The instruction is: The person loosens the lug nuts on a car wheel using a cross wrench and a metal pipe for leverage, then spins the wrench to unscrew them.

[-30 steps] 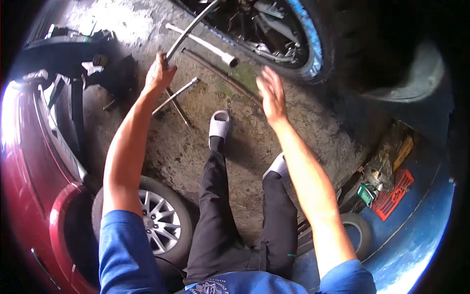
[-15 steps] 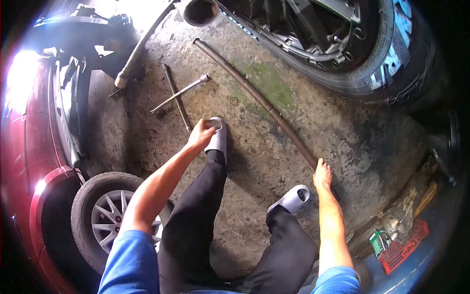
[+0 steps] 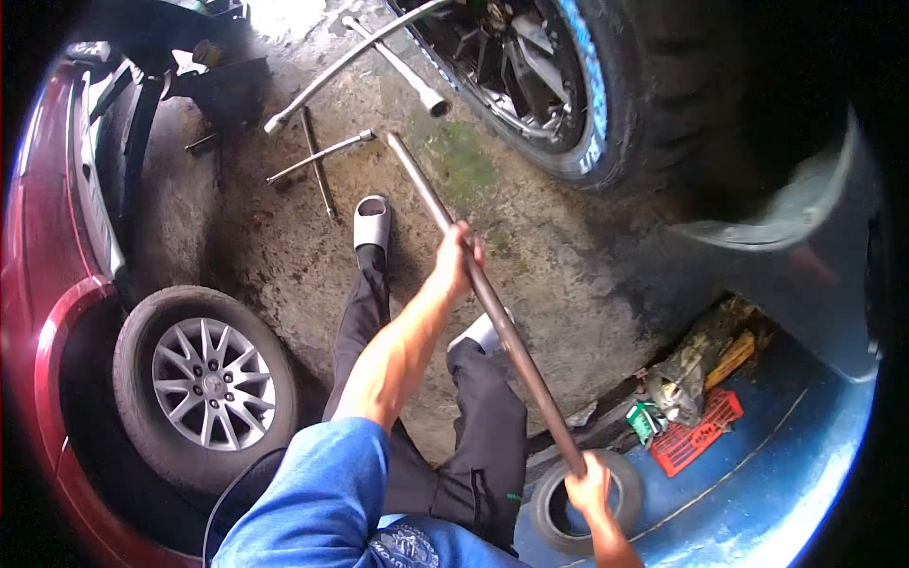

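A long brown metal pipe (image 3: 511,343) runs diagonally in front of me, raised off the floor. My left hand (image 3: 456,260) is wrapped round its upper half. My right hand (image 3: 588,485) grips it at its lower end, close to the loose tire (image 3: 625,485). Beyond the pipe's far end, a large four-way lug wrench (image 3: 402,71) stands by the big wheel (image 3: 516,80), one of its socket ends pointing my way. A smaller cross-shaped wrench (image 3: 324,157) lies on the concrete.
On the left a red car body (image 3: 47,237) stands beside a silver alloy wheel (image 3: 213,383) with its tire. A red plastic basket (image 3: 699,435) and a green-and-white box (image 3: 644,424) sit at the lower right, on a blue surface (image 3: 748,483).
My left hand has gone from empty to holding the pipe. The pipe has been lifted from the floor, and my right hand has moved down and nearer with its end. My view has shifted.
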Motion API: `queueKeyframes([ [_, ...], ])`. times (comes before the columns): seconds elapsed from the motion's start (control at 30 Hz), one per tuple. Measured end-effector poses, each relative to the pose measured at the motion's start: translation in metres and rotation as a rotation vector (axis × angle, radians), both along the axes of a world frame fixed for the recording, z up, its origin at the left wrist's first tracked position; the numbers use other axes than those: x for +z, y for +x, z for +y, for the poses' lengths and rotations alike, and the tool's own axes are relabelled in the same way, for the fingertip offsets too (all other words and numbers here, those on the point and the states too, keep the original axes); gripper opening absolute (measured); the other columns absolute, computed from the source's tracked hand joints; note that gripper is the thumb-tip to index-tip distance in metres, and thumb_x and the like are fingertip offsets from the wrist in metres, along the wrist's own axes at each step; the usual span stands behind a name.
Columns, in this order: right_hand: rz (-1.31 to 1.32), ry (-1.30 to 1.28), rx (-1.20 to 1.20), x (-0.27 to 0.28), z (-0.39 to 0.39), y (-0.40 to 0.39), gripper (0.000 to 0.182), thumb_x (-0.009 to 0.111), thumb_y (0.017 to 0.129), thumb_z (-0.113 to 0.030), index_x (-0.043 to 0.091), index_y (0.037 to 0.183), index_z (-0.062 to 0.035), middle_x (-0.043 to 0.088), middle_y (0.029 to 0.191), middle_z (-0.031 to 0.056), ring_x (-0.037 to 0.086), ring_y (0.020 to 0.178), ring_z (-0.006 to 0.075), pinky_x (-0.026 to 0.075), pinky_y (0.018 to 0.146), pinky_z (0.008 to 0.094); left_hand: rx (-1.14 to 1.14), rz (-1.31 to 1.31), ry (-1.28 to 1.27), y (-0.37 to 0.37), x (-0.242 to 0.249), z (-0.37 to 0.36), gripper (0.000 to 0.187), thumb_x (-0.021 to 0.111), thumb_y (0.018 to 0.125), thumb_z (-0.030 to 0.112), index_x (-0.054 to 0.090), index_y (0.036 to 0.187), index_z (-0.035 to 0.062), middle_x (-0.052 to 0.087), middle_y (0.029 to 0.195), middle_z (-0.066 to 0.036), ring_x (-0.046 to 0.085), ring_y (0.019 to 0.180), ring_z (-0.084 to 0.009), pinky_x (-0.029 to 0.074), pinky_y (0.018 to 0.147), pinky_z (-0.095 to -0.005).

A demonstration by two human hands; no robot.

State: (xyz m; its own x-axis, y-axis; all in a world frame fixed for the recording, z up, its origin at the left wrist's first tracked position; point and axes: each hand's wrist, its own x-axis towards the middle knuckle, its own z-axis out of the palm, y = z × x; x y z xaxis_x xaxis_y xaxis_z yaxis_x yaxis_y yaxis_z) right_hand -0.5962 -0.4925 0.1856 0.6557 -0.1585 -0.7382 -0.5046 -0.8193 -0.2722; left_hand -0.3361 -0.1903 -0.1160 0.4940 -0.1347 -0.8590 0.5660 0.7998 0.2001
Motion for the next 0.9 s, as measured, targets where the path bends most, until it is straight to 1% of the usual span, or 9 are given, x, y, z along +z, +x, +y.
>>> queueKeyframes([
  [0.07, 0.118, -0.069, -0.069, 0.06, -0.024, -0.03, 0.02, 0.061, 0.063, -0.006, 0.054, 0.082, -0.0022, 0.062, 0.078, 0.0241, 0.06, 0.076, 0.0469, 0.048, 0.066, 0.0503, -0.112, 0.214, 0.133, -0.025, 0.083, -0.041, 0.027, 0.058, 0.086, 0.039, 0.047, 0.082, 0.0147, 0.049, 0.058, -0.004, 0.051, 0.05, -0.0197, 0.045, 0.049, -0.0344],
  [0.13, 0.178, -0.14, -0.053, 0.109, -0.053, -0.067, 0.022, 0.061, 0.061, -0.006, 0.054, 0.082, -0.0023, 0.062, 0.074, 0.0241, 0.061, 0.074, 0.0454, 0.048, 0.066, 0.0497, -0.083, 0.188, 0.147, -0.049, 0.161, -0.07, 0.024, 0.058, 0.087, 0.035, 0.048, 0.082, 0.0139, 0.049, 0.058, -0.004, 0.051, 0.051, -0.0185, 0.044, 0.05, -0.0325],
  [0.2, 0.122, -0.178, -0.066, 0.146, -0.073, -0.103, 0.021, 0.062, 0.059, -0.008, 0.053, 0.077, -0.0022, 0.056, 0.061, 0.0203, 0.06, 0.06, 0.0403, 0.048, 0.059, 0.0454, -0.094, 0.111, 0.098, -0.072, 0.228, -0.09, 0.023, 0.061, 0.086, 0.032, 0.049, 0.083, 0.0119, 0.05, 0.061, -0.004, 0.053, 0.054, -0.0175, 0.045, 0.051, -0.0327],
  [0.33, 0.172, -0.231, -0.125, 0.209, -0.09, -0.124, 0.02, 0.063, 0.058, -0.008, 0.052, 0.074, -0.0021, 0.057, 0.064, 0.0221, 0.058, 0.065, 0.045, 0.046, 0.059, 0.047, -0.066, 0.071, 0.061, -0.077, 0.32, -0.115, 0.026, 0.066, 0.084, 0.027, 0.047, 0.088, 0.01, 0.051, 0.069, -0.003, 0.054, 0.055, -0.0155, 0.045, 0.051, -0.0307],
  [0.4, 0.043, -0.241, -0.07, 0.22, -0.103, -0.14, 0.02, 0.063, 0.057, -0.008, 0.051, 0.072, -0.0018, 0.054, 0.06, 0.0212, 0.055, 0.061, 0.0444, 0.046, 0.058, 0.0463, -0.05, 0.074, 0.081, -0.073, 0.336, -0.122, 0.025, 0.066, 0.084, 0.026, 0.046, 0.088, 0.0104, 0.05, 0.069, -0.003, 0.053, 0.055, -0.0147, 0.045, 0.051, -0.0295],
  [0.63, 0.027, -0.218, -0.151, 0.228, -0.106, -0.133, 0.021, 0.063, 0.057, -0.008, 0.051, 0.072, -0.0016, 0.054, 0.061, 0.0211, 0.054, 0.061, 0.0451, 0.046, 0.057, 0.0461, -0.036, 0.081, 0.085, -0.06, 0.349, -0.118, 0.026, 0.066, 0.085, 0.025, 0.046, 0.089, 0.0098, 0.05, 0.069, -0.003, 0.053, 0.054, -0.014, 0.046, 0.051, -0.0298],
  [0.73, 0.063, -0.251, -0.126, 0.228, -0.112, -0.136, 0.02, 0.064, 0.058, -0.008, 0.053, 0.074, -0.0015, 0.056, 0.061, 0.016, 0.057, 0.056, 0.0306, 0.048, 0.058, 0.0412, -0.056, 0.063, 0.076, -0.054, 0.357, -0.118, 0.027, 0.066, 0.085, 0.025, 0.045, 0.09, 0.0095, 0.049, 0.069, -0.003, 0.053, 0.054, -0.0143, 0.046, 0.051, -0.0302],
  [0.83, 0.157, -0.268, -0.176, 0.248, -0.091, -0.097, 0.021, 0.066, 0.059, -0.009, 0.056, 0.076, -0.0017, 0.058, 0.062, 0.0131, 0.058, 0.058, 0.0223, 0.049, 0.059, 0.0386, -0.04, 0.054, 0.075, -0.048, 0.361, -0.117, 0.027, 0.066, 0.085, 0.024, 0.045, 0.091, 0.0092, 0.05, 0.07, -0.003, 0.053, 0.054, -0.0148, 0.047, 0.05, -0.0302],
  [0.9, 0.163, -0.25, -0.191, 0.257, -0.099, -0.097, 0.022, 0.067, 0.059, -0.009, 0.058, 0.077, -0.0024, 0.059, 0.062, 0.0123, 0.058, 0.058, 0.0215, 0.049, 0.059, 0.0379, -0.051, 0.077, 0.045, -0.046, 0.366, -0.118, 0.027, 0.066, 0.084, 0.023, 0.045, 0.091, 0.0084, 0.05, 0.072, -0.004, 0.054, 0.054, -0.0155, 0.049, 0.051, -0.0305],
])
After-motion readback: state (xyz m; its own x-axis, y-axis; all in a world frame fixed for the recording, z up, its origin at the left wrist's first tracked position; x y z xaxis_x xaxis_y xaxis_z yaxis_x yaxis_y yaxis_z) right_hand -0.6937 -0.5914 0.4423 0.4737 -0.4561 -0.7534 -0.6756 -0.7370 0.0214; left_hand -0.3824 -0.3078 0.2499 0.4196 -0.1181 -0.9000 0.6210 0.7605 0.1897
